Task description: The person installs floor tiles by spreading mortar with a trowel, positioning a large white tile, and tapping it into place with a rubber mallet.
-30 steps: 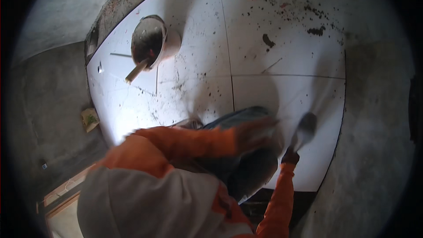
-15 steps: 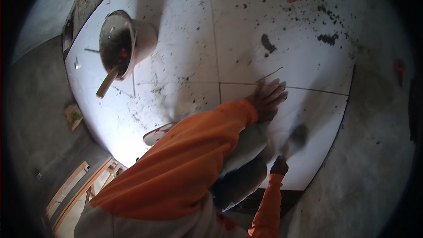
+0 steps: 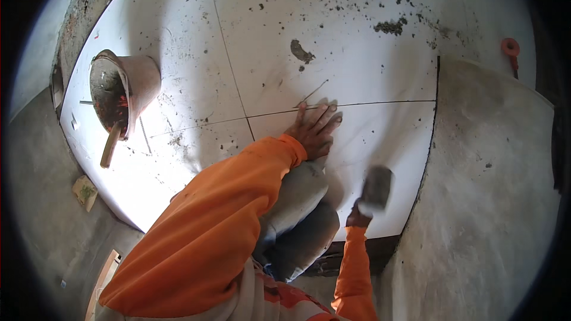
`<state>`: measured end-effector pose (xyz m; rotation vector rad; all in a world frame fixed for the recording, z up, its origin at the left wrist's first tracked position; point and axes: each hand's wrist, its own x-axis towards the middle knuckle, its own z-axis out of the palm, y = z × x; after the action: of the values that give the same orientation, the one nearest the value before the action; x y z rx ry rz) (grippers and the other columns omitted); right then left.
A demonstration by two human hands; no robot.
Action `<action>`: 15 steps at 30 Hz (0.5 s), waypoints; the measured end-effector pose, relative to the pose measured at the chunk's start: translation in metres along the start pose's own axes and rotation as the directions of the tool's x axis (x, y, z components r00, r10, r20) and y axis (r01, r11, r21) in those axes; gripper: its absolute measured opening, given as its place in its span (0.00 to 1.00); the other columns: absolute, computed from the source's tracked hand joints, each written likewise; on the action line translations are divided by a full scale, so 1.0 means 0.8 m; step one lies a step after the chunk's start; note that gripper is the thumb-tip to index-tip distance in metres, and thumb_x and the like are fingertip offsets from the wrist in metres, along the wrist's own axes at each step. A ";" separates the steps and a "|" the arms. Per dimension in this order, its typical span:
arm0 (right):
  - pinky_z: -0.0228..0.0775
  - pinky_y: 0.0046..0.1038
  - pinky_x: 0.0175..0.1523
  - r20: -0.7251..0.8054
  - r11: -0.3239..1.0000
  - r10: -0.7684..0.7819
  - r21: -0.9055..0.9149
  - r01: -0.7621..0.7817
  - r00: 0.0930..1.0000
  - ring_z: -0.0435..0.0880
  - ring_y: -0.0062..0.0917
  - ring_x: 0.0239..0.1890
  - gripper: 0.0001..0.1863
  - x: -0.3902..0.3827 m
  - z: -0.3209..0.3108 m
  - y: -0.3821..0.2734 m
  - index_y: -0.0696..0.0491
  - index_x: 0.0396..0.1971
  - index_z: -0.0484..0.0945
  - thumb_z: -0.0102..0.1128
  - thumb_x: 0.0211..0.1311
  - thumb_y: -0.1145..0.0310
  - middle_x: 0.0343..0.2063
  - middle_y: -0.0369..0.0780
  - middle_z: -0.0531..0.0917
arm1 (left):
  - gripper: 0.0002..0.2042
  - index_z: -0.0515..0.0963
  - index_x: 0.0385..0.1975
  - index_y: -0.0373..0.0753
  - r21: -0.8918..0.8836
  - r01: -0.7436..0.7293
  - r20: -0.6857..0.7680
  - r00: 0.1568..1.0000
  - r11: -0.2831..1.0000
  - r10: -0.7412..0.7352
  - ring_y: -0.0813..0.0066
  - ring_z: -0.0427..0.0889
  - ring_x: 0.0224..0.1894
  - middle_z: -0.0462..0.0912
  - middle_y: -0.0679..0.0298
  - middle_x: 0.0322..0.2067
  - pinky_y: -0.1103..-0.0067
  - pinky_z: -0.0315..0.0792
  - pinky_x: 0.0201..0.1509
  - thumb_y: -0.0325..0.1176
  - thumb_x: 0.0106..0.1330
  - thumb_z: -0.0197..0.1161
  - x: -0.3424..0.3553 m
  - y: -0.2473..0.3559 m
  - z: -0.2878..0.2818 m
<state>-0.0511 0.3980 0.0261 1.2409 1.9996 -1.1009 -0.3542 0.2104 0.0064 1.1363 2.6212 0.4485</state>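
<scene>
Gripping a dark mallet (image 3: 377,184), our R hand (image 3: 359,216) is clenched round its handle, low & R of centre. Head's blurred, so can't tell if it touches the white floor tile (image 3: 410,148) or is just above it.

Key relation: mallet head lies beyond the R fist, i.e. farther from us & a bit to the R; visible long axis runs roughly in line w/ the forearm, leaning slightly R. R hand is nearest, already on it.

Our L hand (image 3: 313,132) is free of any tool: fingers spread, palm down on the same tile, fingertips at the dark joint (image 3: 386,104) b/w this tile & the 1 beyond. From the L hand, the mallet is off to the R & closer to our body, w/ bare tile b/w the 2.

Our knees (image 3: 297,196) are bent b/w the 2 forearms, just short of the L hand. Thin stick (image 3: 315,90) lies aslant just past the L fingertips; mortar lump (image 3: 300,52) farther on. Bucket (image 3: 141,80) is well apart on the L, w/ 1 wooden handle (image 3: 111,147) poking out. Grey concrete (image 3: 476,154) borders the tile's R edge.
</scene>
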 end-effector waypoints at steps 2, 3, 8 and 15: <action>0.60 0.28 0.22 -0.085 0.861 -0.035 0.503 0.073 0.996 0.68 0.22 0.16 0.14 -0.009 -0.006 -0.006 0.55 0.24 0.73 0.51 0.61 0.60 0.14 0.32 0.69 | 0.30 0.68 0.54 0.46 0.004 -0.015 -0.003 1.000 1.000 0.015 0.63 0.41 0.68 0.52 0.60 0.64 0.45 0.36 0.63 0.52 0.50 0.56 -0.009 0.008 0.003; 0.61 0.27 0.24 -0.193 0.928 -0.008 0.365 0.079 0.981 0.69 0.21 0.19 0.14 -0.012 0.002 -0.011 0.55 0.24 0.73 0.50 0.62 0.59 0.17 0.34 0.72 | 0.30 0.68 0.54 0.46 0.002 -0.014 0.000 1.000 1.000 0.014 0.63 0.41 0.68 0.52 0.60 0.64 0.45 0.36 0.63 0.52 0.50 0.56 -0.012 0.009 0.006; 0.63 0.30 0.28 -0.086 0.744 -0.607 -0.411 0.527 0.790 0.75 0.25 0.30 0.12 -0.009 -0.028 -0.077 0.54 0.26 0.73 0.50 0.61 0.61 0.29 0.41 0.79 | 0.31 0.68 0.54 0.46 0.016 -0.018 0.020 1.000 1.000 0.017 0.62 0.40 0.68 0.52 0.60 0.64 0.44 0.36 0.63 0.55 0.50 0.56 -0.015 -0.003 0.009; 0.66 0.32 0.45 0.153 0.952 -0.087 -0.280 0.127 0.984 0.75 0.35 0.38 0.10 -0.001 -0.010 -0.058 0.55 0.39 0.72 0.50 0.59 0.69 0.35 0.45 0.76 | 0.33 0.67 0.55 0.48 0.041 -0.001 0.008 1.000 0.999 0.001 0.62 0.42 0.68 0.50 0.58 0.65 0.45 0.35 0.63 0.57 0.49 0.55 -0.005 -0.002 0.003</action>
<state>-0.0925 0.3934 0.0473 0.8907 2.0524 -0.8780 -0.3517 0.2071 0.0039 1.1494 2.6349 0.3913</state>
